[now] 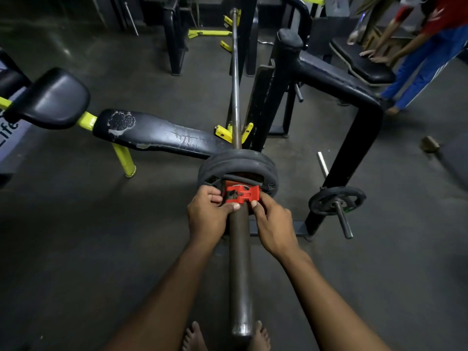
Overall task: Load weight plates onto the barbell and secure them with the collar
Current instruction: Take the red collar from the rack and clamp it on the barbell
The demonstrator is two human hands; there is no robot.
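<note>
Plates (238,164) were already stacked on the bar (240,262), and the red collar (242,194) sat on the sleeve hard against them, so the securing step was in hand. The left hand (209,214) curled round the collar's left side with its thumb across the bar, while the right hand (272,224) pinched the right side; next, I judged, the clamp lever needed pressing shut, though whether it had latched could not be told

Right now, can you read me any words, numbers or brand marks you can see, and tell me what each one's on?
"Life": on the grey sign at the left edge, cut off by the frame, so likely part of a longer word.
Weight plates on the barbell: raised marks on the face, too dark to read.
Red collar: no readable text.
</note>
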